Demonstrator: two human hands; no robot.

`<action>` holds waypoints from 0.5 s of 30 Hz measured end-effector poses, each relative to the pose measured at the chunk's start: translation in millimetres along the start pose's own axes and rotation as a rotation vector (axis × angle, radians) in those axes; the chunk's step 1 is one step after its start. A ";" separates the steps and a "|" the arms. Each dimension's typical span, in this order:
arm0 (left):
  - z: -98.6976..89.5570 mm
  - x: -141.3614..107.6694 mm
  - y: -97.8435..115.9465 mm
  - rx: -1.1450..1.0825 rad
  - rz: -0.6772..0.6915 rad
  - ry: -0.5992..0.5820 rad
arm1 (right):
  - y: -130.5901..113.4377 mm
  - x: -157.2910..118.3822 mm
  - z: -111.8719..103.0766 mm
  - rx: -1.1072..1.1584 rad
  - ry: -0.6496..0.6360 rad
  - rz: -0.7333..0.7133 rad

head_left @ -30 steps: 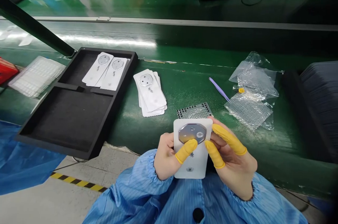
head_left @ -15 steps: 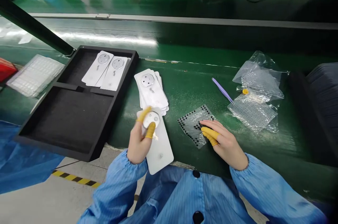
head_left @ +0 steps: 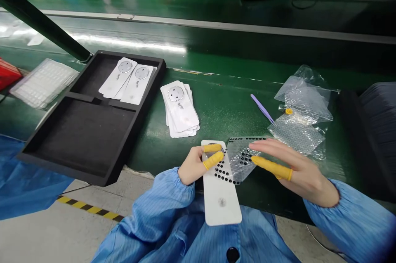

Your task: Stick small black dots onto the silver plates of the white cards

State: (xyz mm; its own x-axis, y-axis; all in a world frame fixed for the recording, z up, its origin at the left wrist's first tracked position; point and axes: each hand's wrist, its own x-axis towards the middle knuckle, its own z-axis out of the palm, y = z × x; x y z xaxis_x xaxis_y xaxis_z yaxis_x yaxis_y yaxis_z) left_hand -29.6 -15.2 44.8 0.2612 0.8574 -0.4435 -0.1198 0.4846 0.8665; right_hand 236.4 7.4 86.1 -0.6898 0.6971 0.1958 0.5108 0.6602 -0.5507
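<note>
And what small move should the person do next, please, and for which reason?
Probably the right grip should lift one of the black dots off the clear sheet: a yellow-covered finger reaches right beside them, while the left grip holds the white card, which the sheet partly overlaps.

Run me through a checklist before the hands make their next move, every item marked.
1. White card held by the left hand: ok.
2. Dotted sheet clear of the white card: not ok, it overlaps the card.
3. Right hand gripping the dotted sheet: cannot tell, its fingertips are at it.
4. Purple tweezers out of both hands: ok, lying on the bench.
5. Card stack squared up: not ok, edges are fanned.
</note>
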 end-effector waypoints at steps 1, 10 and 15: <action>0.7 -0.4 -0.1 0.001 -0.013 -0.027 | -1.8 -1.4 -2.9 -0.005 0.015 0.007; 11.3 -5.2 2.5 -0.055 0.072 0.027 | 0.8 14.6 -3.2 -0.034 0.069 -0.029; 16.3 -5.0 -1.5 -0.034 0.152 0.039 | -25.4 34.0 28.6 0.150 0.214 -0.033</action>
State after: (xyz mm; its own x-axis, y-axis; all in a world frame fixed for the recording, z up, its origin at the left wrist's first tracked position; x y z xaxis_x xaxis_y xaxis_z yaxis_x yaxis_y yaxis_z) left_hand -15.1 -23.0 49.4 0.2003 0.9271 -0.3169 -0.1874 0.3538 0.9164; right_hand 185.3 6.3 83.6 -0.5727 0.7295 0.3740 0.3971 0.6460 -0.6519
